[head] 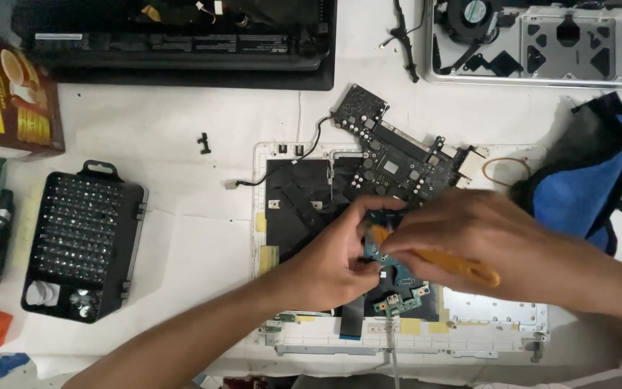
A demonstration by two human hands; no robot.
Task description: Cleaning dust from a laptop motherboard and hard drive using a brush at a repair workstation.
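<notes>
We have the white laptop shell [397, 338] opened out, its dark mainboard [397, 155] already lifted and lying askew at the top edge. A small blue-green board [395, 288] still sits in the shell's middle. Our left hand [332, 263] pinches that board; our right hand [484, 241] grips an orange pry tool [455, 263], tip apparently at the board's upper edge.
</notes>
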